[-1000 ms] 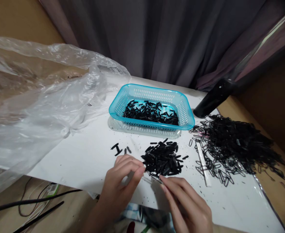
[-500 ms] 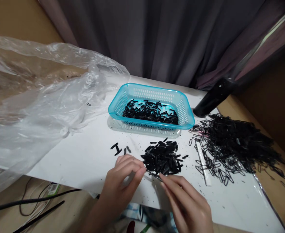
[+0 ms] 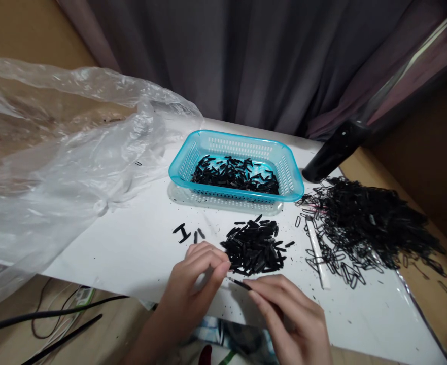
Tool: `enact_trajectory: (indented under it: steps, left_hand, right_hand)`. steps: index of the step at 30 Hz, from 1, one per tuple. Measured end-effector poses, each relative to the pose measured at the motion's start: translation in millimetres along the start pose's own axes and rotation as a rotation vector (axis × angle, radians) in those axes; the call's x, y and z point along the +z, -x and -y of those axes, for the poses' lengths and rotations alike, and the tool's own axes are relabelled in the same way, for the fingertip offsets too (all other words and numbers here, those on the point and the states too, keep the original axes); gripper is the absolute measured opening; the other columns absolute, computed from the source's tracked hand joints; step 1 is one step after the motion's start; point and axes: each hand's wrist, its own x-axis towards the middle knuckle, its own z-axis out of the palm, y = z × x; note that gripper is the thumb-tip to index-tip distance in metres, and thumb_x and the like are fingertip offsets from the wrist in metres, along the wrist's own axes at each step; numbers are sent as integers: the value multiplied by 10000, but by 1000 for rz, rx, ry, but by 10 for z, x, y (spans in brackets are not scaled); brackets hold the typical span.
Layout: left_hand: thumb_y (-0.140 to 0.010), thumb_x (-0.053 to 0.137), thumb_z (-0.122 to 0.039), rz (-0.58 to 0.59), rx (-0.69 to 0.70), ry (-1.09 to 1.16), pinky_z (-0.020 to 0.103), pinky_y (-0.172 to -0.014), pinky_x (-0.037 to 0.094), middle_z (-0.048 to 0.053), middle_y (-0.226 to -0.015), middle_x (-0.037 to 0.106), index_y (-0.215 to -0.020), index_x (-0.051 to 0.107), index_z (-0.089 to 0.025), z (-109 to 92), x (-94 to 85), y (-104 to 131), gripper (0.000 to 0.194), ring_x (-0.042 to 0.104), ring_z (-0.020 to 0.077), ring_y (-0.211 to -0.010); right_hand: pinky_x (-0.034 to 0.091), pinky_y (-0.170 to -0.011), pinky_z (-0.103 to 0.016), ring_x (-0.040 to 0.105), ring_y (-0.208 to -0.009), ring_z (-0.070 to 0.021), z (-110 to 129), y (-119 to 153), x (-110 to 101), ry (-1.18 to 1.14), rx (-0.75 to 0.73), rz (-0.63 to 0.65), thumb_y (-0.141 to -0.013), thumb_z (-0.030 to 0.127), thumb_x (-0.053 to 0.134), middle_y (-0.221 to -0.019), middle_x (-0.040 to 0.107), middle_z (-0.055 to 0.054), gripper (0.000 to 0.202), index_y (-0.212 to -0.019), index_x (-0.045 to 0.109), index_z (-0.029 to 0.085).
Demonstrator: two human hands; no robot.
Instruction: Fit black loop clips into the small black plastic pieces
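Observation:
My right hand [image 3: 291, 314] pinches a thin black piece [image 3: 240, 284] whose pale tip points toward my left hand [image 3: 198, 284]. The thumb and index finger of my left hand are pressed together just left of that tip; whatever is between them is too small to make out. Just beyond my hands lies a pile of short black strips [image 3: 255, 246]. Two loose strips [image 3: 199, 235] and a black H-shaped group [image 3: 182, 232] are to its left. Behind the pile stands a blue basket [image 3: 236, 194] with more black strips inside.
A heap of black wire loops [image 3: 375, 218] is at the right, with a white strip [image 3: 317, 253] beside it. A black cylindrical object [image 3: 333, 154] leans behind. Clear plastic sheeting [image 3: 94, 152] covers the left side; cables [image 3: 56, 315] lie below the white tabletop [image 3: 112, 258].
My right hand has turned slightly, and the black piece in it now points up and left with its tip apart from my left fingers. My left hand has barely moved.

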Motion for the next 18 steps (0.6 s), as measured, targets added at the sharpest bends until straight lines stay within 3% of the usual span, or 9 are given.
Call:
enact_trajectory:
  steps: [5, 8, 12, 18]
  left_hand:
    - [-980, 507, -130, -14, -80, 79, 303, -797, 428, -20, -749, 645, -719, 544, -208, 33, -1, 19, 275, 610, 143, -746]
    - [-1002, 505, -173, -11, -88, 151, 299, -769, 438, -11, -747, 639, -716, 563, -208, 44, -14, 19, 294, 608, 149, -750]
    - [-1027, 509, -235, 3, -68, 183, 304, -766, 436, -6, -741, 653, -719, 576, -209, 38, -36, 2, 316, 607, 154, -745]
    - [-1051, 473, -307, 94, -73, 172, 317, -792, 414, -5, -738, 672, -714, 557, -210, 21, -50, -15, 361, 608, 161, -751]
  right_hand:
    - [600, -705, -185, 743, -822, -149, -40, 12, 41, -6, 78, -147, -935, 159, 628, -902, 766, -26, 179, -997, 759, 263]
    - [602, -650, -191, 751, -801, -167, -26, -28, 108, -97, 250, -231, -912, 272, 670, -921, 787, -46, 111, -961, 767, 251]
    - [564, -546, -195, 720, -683, -165, 36, -130, 231, -320, 483, -130, -853, 424, 723, -872, 794, -67, 248, -947, 773, 200]
    - [530, -645, -195, 640, -709, -140, 52, -225, 265, -440, 558, -1, -893, 500, 684, -760, 713, -15, 329, -802, 721, 186]
